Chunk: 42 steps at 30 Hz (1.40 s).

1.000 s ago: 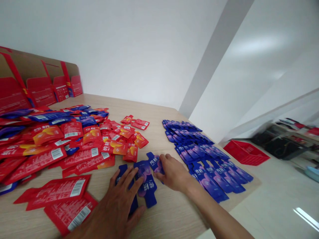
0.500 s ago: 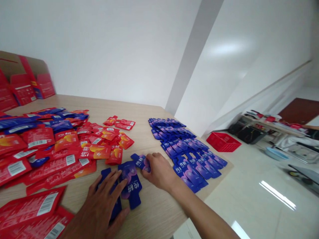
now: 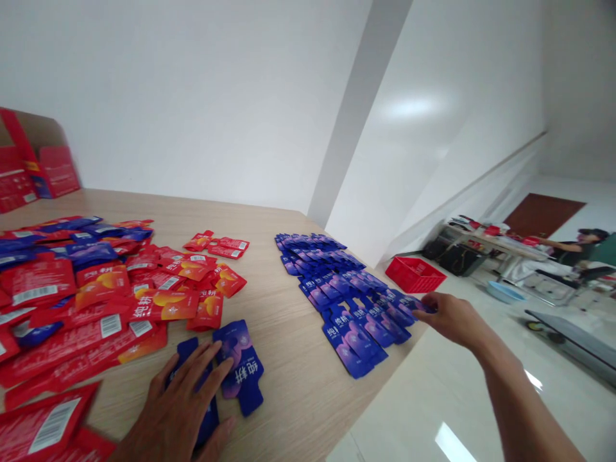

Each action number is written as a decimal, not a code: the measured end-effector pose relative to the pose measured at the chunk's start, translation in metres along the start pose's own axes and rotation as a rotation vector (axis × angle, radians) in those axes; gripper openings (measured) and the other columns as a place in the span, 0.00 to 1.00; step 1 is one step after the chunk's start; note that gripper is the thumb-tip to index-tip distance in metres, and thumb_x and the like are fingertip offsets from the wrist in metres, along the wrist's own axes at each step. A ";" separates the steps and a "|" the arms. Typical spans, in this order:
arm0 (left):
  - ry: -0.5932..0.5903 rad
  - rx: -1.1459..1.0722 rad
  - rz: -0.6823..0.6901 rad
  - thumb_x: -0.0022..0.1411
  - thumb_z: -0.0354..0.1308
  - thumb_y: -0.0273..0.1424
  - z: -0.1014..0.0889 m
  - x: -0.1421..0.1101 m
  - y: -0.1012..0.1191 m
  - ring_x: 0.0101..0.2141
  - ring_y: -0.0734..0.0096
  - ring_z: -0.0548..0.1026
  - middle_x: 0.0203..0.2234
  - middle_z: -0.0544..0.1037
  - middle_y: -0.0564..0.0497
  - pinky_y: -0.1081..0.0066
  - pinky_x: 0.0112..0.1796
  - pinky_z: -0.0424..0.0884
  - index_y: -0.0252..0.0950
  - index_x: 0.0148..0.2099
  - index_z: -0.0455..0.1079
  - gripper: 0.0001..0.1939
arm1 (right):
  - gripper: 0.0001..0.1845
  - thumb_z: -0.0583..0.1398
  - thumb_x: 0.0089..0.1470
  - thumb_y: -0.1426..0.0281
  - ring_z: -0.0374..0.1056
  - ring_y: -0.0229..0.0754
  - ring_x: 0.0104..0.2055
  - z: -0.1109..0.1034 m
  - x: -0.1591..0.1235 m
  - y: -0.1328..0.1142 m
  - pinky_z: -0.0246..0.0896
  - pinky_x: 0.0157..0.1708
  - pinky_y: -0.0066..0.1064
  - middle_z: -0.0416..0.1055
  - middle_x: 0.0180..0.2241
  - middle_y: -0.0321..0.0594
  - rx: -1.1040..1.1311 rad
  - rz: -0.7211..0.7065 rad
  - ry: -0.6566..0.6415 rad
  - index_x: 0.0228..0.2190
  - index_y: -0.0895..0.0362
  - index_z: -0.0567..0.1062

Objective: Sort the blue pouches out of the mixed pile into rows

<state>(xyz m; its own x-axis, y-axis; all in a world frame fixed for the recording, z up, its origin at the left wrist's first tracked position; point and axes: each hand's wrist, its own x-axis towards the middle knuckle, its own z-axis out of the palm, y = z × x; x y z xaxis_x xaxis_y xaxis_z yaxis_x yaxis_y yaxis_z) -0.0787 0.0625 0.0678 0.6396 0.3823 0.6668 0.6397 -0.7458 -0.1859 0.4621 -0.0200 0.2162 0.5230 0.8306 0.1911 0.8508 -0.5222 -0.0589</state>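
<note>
My left hand (image 3: 180,401) lies on the table with its fingers stretched, over a dark blue pouch (image 3: 208,423) that it partly covers. Its fingertips touch the edge of a second blue pouch (image 3: 243,369) with white lettering and purple fruit print. Over at the table's right edge, my right hand (image 3: 450,316) pinches a blue pouch (image 3: 423,307) at the end of the front row of overlapping blue pouches (image 3: 359,333). My fingers hide part of that pouch. Several more rows of blue pouches (image 3: 315,256) stretch behind it.
A heap of red pouches (image 3: 163,305) mixed with blue ones covers the left of the table (image 3: 283,398). Red cartons (image 3: 58,170) stand at the back left. On the floor are a red basket (image 3: 414,274) and a light blue basin (image 3: 505,292). A person (image 3: 577,247) sits farther off.
My right hand has carried a blue pouch from beside my left hand to the right end of the front row. My left hand stays over its pouches, and the view has shifted slightly right.
</note>
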 end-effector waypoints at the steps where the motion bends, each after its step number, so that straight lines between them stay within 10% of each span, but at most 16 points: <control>1: 0.005 -0.007 -0.012 0.69 0.60 0.44 0.001 -0.001 0.000 0.58 0.48 0.79 0.61 0.81 0.41 0.54 0.59 0.65 0.41 0.68 0.69 0.29 | 0.12 0.66 0.50 0.59 0.79 0.52 0.33 0.008 0.004 0.010 0.67 0.34 0.36 0.84 0.31 0.46 -0.016 0.015 -0.010 0.30 0.55 0.84; 29: -0.077 -0.016 -0.039 0.71 0.56 0.39 -0.016 0.009 0.009 0.58 0.48 0.79 0.62 0.80 0.38 0.50 0.55 0.73 0.38 0.69 0.67 0.27 | 0.14 0.67 0.47 0.54 0.81 0.58 0.34 0.069 0.051 0.039 0.71 0.34 0.41 0.84 0.30 0.47 0.039 -0.050 -0.087 0.27 0.51 0.82; 34: -0.158 -0.086 -0.109 0.69 0.59 0.35 -0.020 0.012 0.015 0.60 0.42 0.79 0.63 0.79 0.35 0.39 0.55 0.74 0.38 0.68 0.68 0.27 | 0.22 0.64 0.56 0.50 0.82 0.65 0.44 0.047 0.011 -0.043 0.75 0.43 0.51 0.84 0.44 0.59 0.171 -0.324 0.178 0.41 0.55 0.83; 42: -0.305 -0.250 -0.204 0.70 0.61 0.34 -0.025 0.011 0.017 0.65 0.40 0.73 0.67 0.75 0.36 0.34 0.63 0.68 0.39 0.72 0.67 0.30 | 0.26 0.62 0.69 0.63 0.69 0.52 0.68 0.058 -0.095 -0.251 0.66 0.66 0.46 0.70 0.67 0.51 0.627 -1.032 -0.332 0.65 0.53 0.71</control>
<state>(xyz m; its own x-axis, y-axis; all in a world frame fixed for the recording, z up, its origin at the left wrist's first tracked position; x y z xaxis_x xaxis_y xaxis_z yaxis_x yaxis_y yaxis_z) -0.0715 0.0410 0.0898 0.6317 0.6509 0.4210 0.6670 -0.7331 0.1328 0.2015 0.0438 0.1559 -0.4912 0.8532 0.1754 0.7009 0.5067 -0.5020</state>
